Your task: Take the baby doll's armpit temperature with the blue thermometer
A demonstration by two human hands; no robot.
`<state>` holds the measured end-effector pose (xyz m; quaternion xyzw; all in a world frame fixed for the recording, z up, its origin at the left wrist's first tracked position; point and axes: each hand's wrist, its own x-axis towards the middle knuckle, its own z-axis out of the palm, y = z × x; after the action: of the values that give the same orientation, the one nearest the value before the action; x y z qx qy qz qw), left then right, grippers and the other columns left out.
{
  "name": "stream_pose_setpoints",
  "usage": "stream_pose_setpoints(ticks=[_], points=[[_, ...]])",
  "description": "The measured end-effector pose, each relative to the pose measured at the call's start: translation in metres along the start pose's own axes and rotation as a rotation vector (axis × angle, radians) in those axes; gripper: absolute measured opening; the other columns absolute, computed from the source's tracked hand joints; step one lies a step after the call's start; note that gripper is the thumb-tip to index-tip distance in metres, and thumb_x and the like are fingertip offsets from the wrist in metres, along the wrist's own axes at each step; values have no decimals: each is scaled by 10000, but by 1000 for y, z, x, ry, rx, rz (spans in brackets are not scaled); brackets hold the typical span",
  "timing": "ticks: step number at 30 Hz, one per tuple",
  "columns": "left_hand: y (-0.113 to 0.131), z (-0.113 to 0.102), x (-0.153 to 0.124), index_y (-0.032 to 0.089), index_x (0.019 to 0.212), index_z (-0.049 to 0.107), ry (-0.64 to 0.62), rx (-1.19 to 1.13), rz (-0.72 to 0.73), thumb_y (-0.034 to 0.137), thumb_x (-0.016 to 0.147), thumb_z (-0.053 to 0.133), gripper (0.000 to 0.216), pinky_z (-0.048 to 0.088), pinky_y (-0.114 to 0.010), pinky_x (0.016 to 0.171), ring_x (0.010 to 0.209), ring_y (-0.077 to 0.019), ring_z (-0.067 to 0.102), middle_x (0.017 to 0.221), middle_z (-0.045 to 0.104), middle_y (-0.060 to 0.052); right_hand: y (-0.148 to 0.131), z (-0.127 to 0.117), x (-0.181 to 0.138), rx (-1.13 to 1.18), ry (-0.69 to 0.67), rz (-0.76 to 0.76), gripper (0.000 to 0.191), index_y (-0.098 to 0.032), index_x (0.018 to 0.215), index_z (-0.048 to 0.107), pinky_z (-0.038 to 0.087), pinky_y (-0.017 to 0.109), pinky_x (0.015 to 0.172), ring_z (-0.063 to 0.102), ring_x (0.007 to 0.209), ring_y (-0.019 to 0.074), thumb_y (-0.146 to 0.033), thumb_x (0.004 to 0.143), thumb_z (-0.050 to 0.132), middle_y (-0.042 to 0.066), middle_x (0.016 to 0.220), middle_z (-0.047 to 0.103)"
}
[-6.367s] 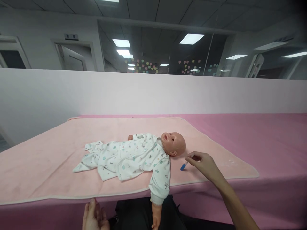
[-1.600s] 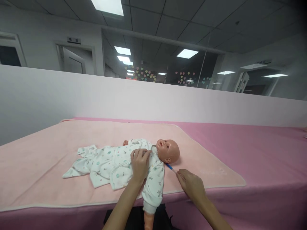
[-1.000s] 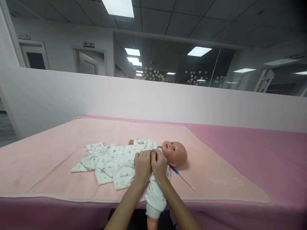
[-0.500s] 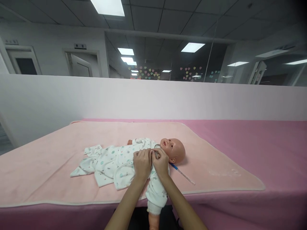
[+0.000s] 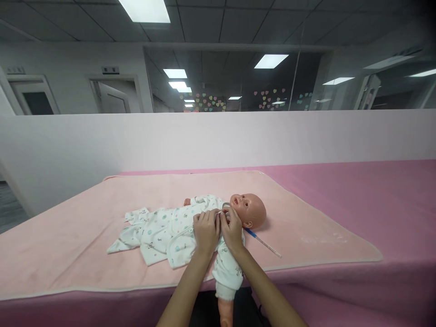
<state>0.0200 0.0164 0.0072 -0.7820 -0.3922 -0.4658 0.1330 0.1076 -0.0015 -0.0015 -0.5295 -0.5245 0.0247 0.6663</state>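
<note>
Shifted only slightly since half a second ago; grip unchanged. Noted doll [image 5: 248, 210] lying face up on blanket [image 5: 68, 227] near front edge of bench [image 5: 391, 200], head to right, one arm hanging over edge. Found left hand [image 5: 206, 230] and right hand [image 5: 232, 228] side by side on chest, fingers pinched narrow on sleepsuit [image 5: 160, 229] collar below chin, seemingly to draw flaps together. Observed thin blue-tipped tube [image 5: 263, 241] just beside head, untouched.

Left forearm [image 5: 185, 290] and right forearm [image 5: 269, 295] converge on the chest of the doll [image 5: 254, 210] — left hand [image 5: 206, 230] and right hand [image 5: 232, 228] side by side, knuckles touching, fingers curled and pinching just below its chin.
</note>
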Motion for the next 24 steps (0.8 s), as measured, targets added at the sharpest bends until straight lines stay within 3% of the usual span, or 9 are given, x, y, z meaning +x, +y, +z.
stream_pose_setpoints(ticks=[9,24], points=[[-1,3,-1,179,835,557,57,-58,-76,275,880,423,170,309,-319,717,718,-154,534,760,625,-17,-2,-1,-1,12,21,42,80,-168,785,528,292,202,406,324,374,60,-217,759,470,-38,591,504],[0,-3,-3,182,759,564,16,-123,-68,269,854,449,173,331,-306,706,694,-154,518,709,594,-21,5,-1,-1,-9,54,69,151,-163,789,580,398,235,493,476,476,115,-268,771,473,19,651,600]])
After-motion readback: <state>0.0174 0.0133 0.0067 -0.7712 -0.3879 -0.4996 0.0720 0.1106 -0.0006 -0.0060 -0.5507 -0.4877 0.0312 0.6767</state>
